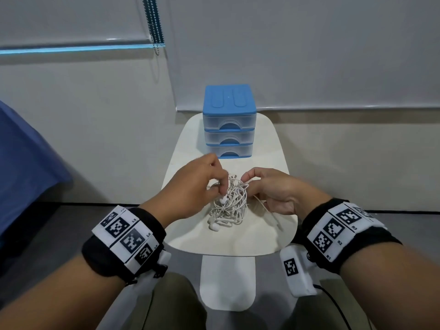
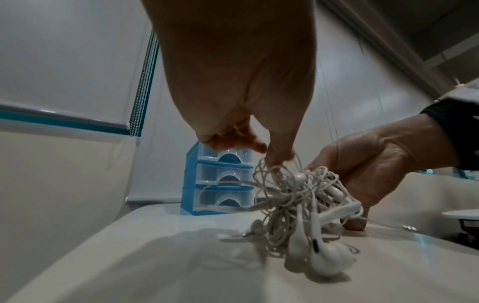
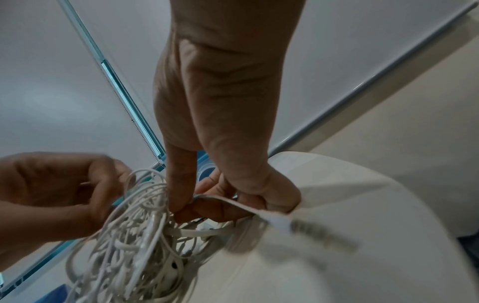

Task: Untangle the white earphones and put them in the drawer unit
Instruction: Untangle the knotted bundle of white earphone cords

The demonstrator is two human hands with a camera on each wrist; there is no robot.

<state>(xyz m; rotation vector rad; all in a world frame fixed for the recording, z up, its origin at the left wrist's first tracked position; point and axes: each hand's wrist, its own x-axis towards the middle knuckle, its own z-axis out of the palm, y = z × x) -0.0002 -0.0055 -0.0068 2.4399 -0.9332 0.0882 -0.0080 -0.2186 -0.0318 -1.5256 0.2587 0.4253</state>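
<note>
A tangled bundle of white earphones (image 1: pixel 229 203) (image 2: pixel 305 207) (image 3: pixel 134 242) hangs partly lifted over the small cream table (image 1: pixel 190 234), its earbuds (image 2: pixel 324 254) touching the top. My left hand (image 1: pixel 197 184) (image 2: pixel 259 147) pinches cable loops at the bundle's top left. My right hand (image 1: pixel 269 189) (image 3: pixel 207 196) pinches a cable strand on the right side, and the plug end (image 3: pixel 311 227) trails out past its palm. The blue drawer unit (image 1: pixel 228 122) (image 2: pixel 217 180) stands at the table's far end, all three clear drawers closed.
A wall with roller blinds (image 1: pixel 309 51) and a bead chain (image 1: pixel 154 25) rises behind the table. A blue cloth-covered surface (image 1: pixel 23 163) lies at the left. My knees (image 1: pixel 171 303) are below the table's near edge. Bare table top lies before the bundle.
</note>
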